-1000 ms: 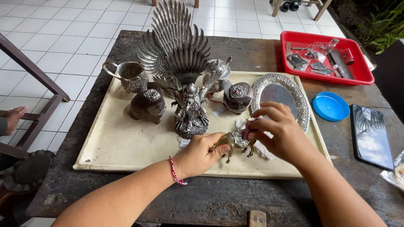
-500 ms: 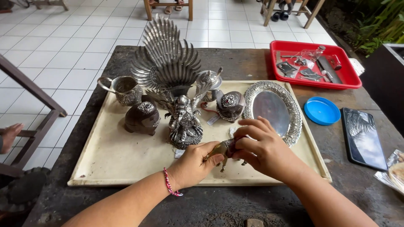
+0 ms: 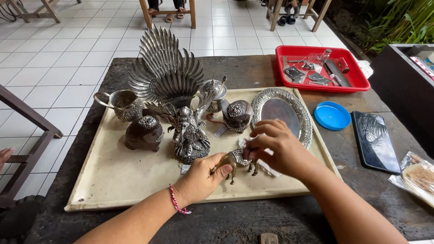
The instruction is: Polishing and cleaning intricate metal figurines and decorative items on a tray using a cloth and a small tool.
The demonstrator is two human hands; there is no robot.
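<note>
- Silver pitcher (image 3: 121, 104) and dark ornamented box (image 3: 144, 133): they stand at the left of the cream tray (image 3: 113, 176) on your bench (image 3: 253, 217).
- Winged silver statue (image 3: 178, 104): upright at tray centre.
- Your left hand (image 3: 201, 178): its grip is clenched on the small brass animal figurine (image 3: 233, 162), which stands at the tray's front edge.
- Your right hand (image 3: 280, 151): it presses a white cloth (image 3: 266, 167) against the figurine's back, fingers closed on the cloth.
- Oval silver dish (image 3: 282, 113), blue lid (image 3: 332, 115), red tray (image 3: 321, 68): to the right.
</note>
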